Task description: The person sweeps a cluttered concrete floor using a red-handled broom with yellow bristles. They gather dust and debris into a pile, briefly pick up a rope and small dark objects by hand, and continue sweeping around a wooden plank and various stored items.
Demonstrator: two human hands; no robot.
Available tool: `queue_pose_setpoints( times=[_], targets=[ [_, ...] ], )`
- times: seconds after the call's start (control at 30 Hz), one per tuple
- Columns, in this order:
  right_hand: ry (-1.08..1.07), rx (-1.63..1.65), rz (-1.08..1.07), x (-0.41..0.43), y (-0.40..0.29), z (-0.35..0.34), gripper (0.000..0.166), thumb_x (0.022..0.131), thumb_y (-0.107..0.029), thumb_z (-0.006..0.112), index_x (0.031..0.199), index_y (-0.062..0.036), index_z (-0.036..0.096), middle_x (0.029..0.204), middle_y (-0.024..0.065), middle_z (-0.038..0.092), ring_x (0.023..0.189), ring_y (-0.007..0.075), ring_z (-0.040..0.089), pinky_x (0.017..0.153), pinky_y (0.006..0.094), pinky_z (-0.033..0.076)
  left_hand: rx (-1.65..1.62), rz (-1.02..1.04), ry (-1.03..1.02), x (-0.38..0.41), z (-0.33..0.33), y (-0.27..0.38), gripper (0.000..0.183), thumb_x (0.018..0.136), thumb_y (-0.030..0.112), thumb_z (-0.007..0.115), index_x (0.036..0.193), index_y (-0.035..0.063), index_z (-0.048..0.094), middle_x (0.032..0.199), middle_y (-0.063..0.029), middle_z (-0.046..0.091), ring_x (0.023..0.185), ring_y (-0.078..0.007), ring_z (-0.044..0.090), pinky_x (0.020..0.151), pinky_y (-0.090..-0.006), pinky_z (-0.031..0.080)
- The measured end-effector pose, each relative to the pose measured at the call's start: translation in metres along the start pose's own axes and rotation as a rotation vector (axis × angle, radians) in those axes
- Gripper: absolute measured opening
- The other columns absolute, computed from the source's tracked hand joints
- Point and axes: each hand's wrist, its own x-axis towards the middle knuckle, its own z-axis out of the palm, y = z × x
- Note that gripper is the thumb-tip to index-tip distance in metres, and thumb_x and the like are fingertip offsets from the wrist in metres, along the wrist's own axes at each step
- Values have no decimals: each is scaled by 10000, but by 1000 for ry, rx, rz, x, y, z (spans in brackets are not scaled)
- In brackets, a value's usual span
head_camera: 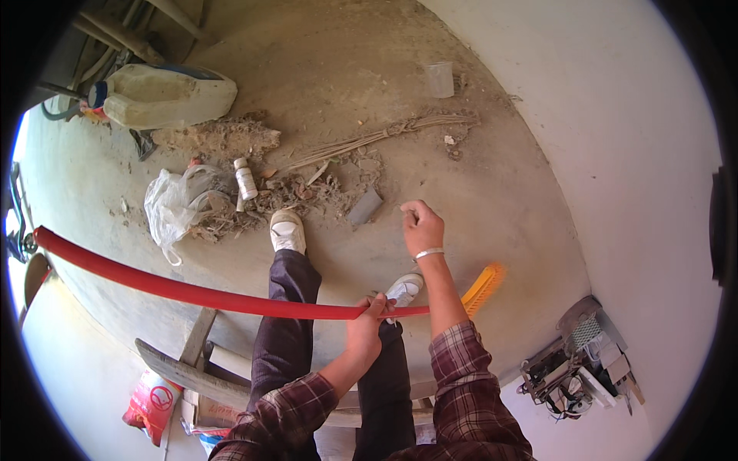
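Note:
My left hand (366, 328) is closed around the long red handle (202, 297) of a broom, which lies crosswise over my legs. Orange bristles (483, 288) show at the handle's right end, past my right forearm, which hides part of the broom. Over the floor, my right hand (422, 227) has its fingers curled; whether it pinches something small cannot be told. Left of it lies a grey piece (365, 206) of tube or sheet. Dirt and dry leaves (305, 193) are heaped by my shoe, with a white plastic bag (176, 199) and a small white bottle (245, 180).
A large plastic jug (173, 95) lies upper left, near a dusty board (213, 138). A bundle of dry stalks (369, 138) and a clear plastic cup (441, 79) are farther off. Behind me stand a wooden bench (190, 374) and a red sack (154, 403); clutter (576, 369) sits lower right by the wall.

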Motion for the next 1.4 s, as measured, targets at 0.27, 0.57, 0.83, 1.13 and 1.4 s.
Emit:
queue_pose_setpoints(
  times=[0.27,0.57,0.83,1.13,1.4],
  targets=[
    [640,324,316,-172,36,-60,299,761,5,466,1053,-42,509,989,80,552,924,186,528,815,276,409,-85,31,-45,-1,12,10,213,875,92,442,666,50,440,700,-77,511,852,-210,534,814,-313,394],
    [372,1679,846,-182,55,-63,239,872,-240,437,788,-17,457,692,62,489,661,164,487,649,301,433,143,226,-360,-47,24,-48,201,839,154,532,669,50,507,775,-72,575,815,-153,528,845,-300,366],
    [958,1312,1124,-126,136,-175,118,854,-127,412,776,-39,403,586,41,429,459,131,416,370,226,355,65,500,-776,-135,14,64,252,851,225,497,660,64,466,653,-60,497,752,-221,518,895,-428,341],
    [649,1470,1111,-21,-64,-151,86,833,-139,362,806,-59,377,564,65,412,385,159,374,327,248,299,321,967,-837,-235,72,171,347,862,288,449,585,102,354,582,-36,401,618,-171,433,781,-379,357],
    [242,1633,929,-13,-203,-84,197,802,-226,302,747,-73,414,572,127,442,411,268,426,372,378,347,595,1257,-639,-360,24,235,372,833,298,479,549,106,336,516,-14,360,527,-130,399,738,-378,358]
  ],
)
